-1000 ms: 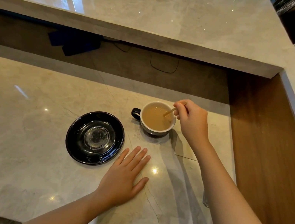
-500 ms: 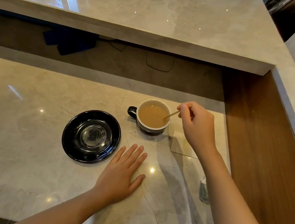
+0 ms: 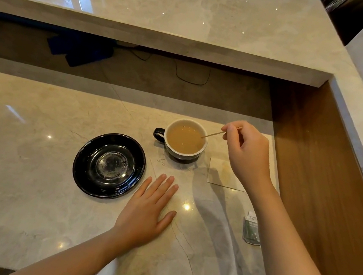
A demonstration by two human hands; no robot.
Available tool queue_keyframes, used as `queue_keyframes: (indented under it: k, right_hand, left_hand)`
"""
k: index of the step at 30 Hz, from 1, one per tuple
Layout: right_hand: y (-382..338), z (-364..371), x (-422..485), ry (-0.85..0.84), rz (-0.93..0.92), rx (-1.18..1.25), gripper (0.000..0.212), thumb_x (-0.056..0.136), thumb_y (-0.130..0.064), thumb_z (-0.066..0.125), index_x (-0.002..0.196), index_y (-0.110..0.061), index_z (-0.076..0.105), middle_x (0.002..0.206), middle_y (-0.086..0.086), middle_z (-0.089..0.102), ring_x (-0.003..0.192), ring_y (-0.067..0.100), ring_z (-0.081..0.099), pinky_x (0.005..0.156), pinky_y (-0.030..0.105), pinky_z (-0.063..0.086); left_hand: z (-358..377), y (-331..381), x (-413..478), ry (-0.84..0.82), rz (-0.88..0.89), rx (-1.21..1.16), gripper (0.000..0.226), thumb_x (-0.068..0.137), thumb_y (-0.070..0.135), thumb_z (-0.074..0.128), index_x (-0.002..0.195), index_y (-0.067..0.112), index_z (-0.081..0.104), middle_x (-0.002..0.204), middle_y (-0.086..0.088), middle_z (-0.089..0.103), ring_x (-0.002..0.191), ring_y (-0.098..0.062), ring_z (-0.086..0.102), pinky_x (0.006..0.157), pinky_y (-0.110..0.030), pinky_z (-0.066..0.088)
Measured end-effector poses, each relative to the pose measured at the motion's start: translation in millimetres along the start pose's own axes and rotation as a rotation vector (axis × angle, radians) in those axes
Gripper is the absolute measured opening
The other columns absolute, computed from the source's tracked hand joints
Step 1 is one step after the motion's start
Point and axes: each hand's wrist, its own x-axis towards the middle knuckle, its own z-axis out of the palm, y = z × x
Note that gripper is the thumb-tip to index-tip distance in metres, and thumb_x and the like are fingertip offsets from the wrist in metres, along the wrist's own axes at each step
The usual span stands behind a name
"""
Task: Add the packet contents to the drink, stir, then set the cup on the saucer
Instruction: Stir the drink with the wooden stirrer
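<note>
A dark cup point(image 3: 185, 140) with a white inside holds a light brown drink and stands on the marble counter, its handle to the left. My right hand point(image 3: 246, 154), to the right of the cup, pinches a thin wooden stir stick point(image 3: 212, 134) whose tip reaches over the cup's right rim to the drink. A black glossy saucer point(image 3: 109, 165) lies bare to the cup's lower left. My left hand point(image 3: 147, 211) rests flat on the counter, fingers apart, just right of the saucer. A grey-green packet point(image 3: 251, 228) lies partly hidden behind my right forearm.
A pale square napkin point(image 3: 222, 174) lies under my right wrist. A wooden side panel point(image 3: 326, 185) walls the counter on the right. A raised marble ledge point(image 3: 144, 35) overhangs the back, with a blue cloth point(image 3: 80, 49) and a black cable point(image 3: 190, 76) in the recess below.
My right hand has drawn away to the right of the cup, pulling the stick back until only its tip sits at the rim. The left hand stays flat.
</note>
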Motion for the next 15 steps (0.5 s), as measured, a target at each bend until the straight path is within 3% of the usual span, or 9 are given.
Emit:
queue_keyframes:
  k: [10, 15]
  right_hand:
    - [6, -12, -3, -0.142, -0.016, -0.044, 0.024, 0.096, -0.017, 0.039, 0.099, -0.008, 0.061, 0.09, -0.001, 0.057, 0.072, 0.002, 0.048, 0.06, 0.009, 0.036]
    - [7, -19, -7, -0.055, 0.034, 0.029, 0.024, 0.096, -0.017, 0.041, 0.1, -0.01, 0.063, 0.09, -0.001, 0.06, 0.075, 0.003, 0.052, 0.06, 0.007, 0.038]
  left_hand:
    - [-1, 0, -1, 0.005, 0.006, -0.024, 0.059, 0.094, 0.049, 0.034, 0.146, 0.022, 0.026, 0.153, 0.002, 0.018, 0.142, -0.013, 0.006, 0.114, -0.036, 0.003]
    - [-1, -1, -1, 0.004, 0.011, -0.023, 0.059, 0.094, 0.048, 0.034, 0.146, 0.021, 0.026, 0.153, 0.002, 0.018, 0.142, -0.013, 0.005, 0.114, -0.036, 0.003]
